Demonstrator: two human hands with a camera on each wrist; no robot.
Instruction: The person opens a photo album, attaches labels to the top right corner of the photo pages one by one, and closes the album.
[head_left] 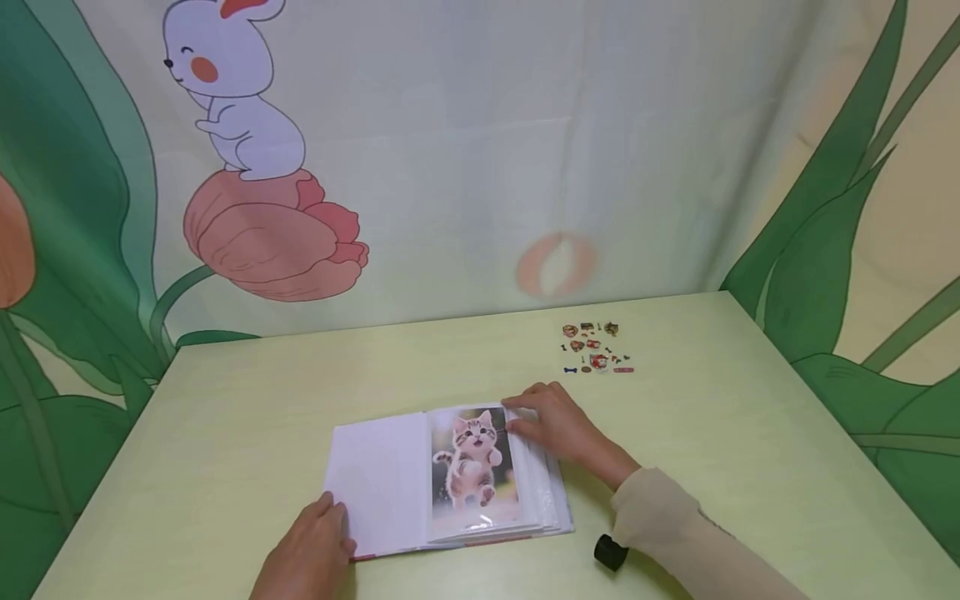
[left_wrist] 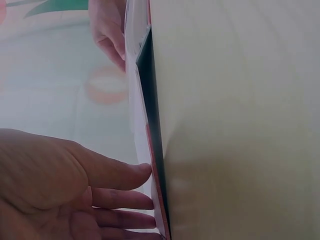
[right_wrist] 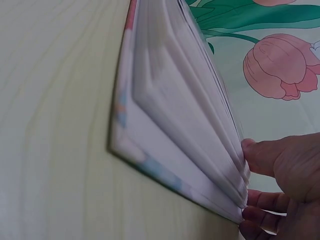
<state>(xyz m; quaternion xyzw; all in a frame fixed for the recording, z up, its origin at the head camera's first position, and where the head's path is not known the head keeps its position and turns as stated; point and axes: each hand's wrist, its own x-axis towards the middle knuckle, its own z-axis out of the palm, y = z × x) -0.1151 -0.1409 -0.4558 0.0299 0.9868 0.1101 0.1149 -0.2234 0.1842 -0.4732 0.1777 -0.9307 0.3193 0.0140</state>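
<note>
A photo album [head_left: 385,487] lies open on the table, its blank white inside cover on the left. On its right side, a kitten picture [head_left: 474,467] shows in a clear sleeve. My left hand [head_left: 309,546] rests at the lower left edge of the cover. In the left wrist view, its thumb and fairly straight fingers [left_wrist: 122,198] touch that edge. My right hand [head_left: 558,425] grips the upper right corner of the pages. The right wrist view has its thumb [right_wrist: 260,154] against the page edges and the other fingers curled at the corner.
A sheet of small colourful stickers [head_left: 597,350] lies at the back right of the table [head_left: 225,433]. Beside my right sleeve is a small black cylindrical object [head_left: 611,552]. A printed curtain [head_left: 465,167] hangs behind the table's far edge.
</note>
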